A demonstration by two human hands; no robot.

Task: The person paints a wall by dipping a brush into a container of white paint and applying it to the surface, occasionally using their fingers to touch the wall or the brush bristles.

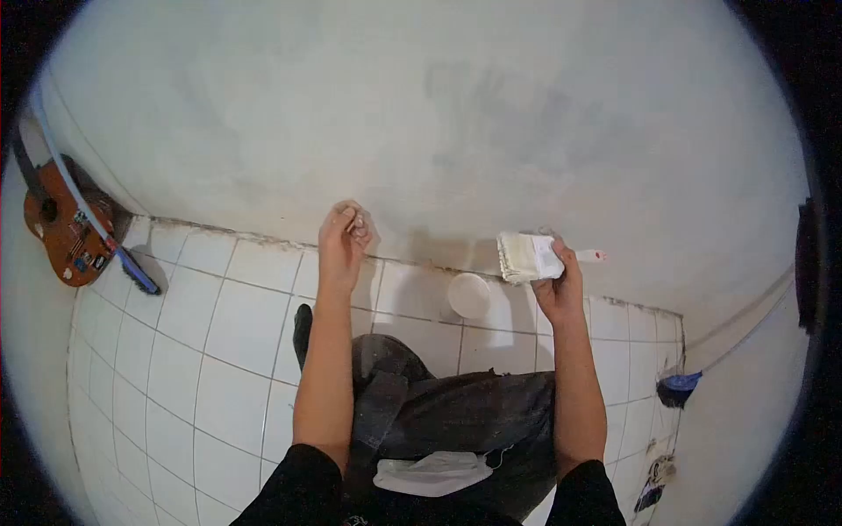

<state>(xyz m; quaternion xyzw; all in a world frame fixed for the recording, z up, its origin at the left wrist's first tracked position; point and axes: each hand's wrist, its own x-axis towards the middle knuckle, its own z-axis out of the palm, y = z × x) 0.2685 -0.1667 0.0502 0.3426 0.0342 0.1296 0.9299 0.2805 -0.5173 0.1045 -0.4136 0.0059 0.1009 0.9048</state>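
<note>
My right hand [560, 285] is closed around a wide paintbrush [524, 256]. Its pale bristles point left, and the end of the white handle sticks out to the right past my fingers. My left hand [346, 230] is raised in front of the wall [368, 105], fingers curled together; whatever they may pinch is too small to make out. Between and below the hands, a round white container [469, 295] stands on the tiled floor near the foot of the wall. Darker grey patches show on the wall above the brush.
A face mask [434, 473] lies on my dark trousers [474, 403]. In the left corner a guitar [68, 223] leans beside a blue-headed broom [140, 273]. Another blue broom [677, 387] stands by the right wall, with small items [656, 482] nearer me.
</note>
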